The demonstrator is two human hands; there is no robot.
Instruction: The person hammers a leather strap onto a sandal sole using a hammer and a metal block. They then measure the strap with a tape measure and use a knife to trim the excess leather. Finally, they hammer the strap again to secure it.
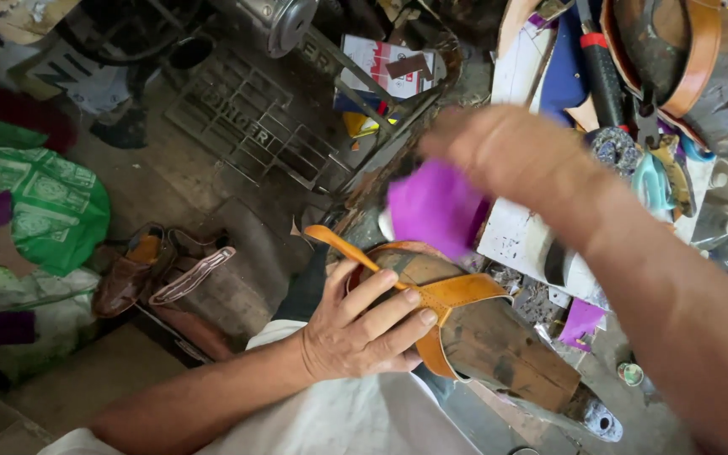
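Note:
My left hand (362, 330) rests on a tan leather sandal (448, 297) that sits over a dark wooden shoe last (507, 350); its fingers press the orange-tan straps against the last. A thin strap end sticks up to the left. My right hand (499, 152) is raised above the sandal and blurred by motion, holding a piece of purple material (433, 206) between its fingers.
A cluttered workbench (520, 240) with tools, leather bands and scraps stands at the right. A metal treadle frame (254, 118) lies on the floor ahead. Brown shoes (162, 270) and a green bag (44, 206) sit at the left.

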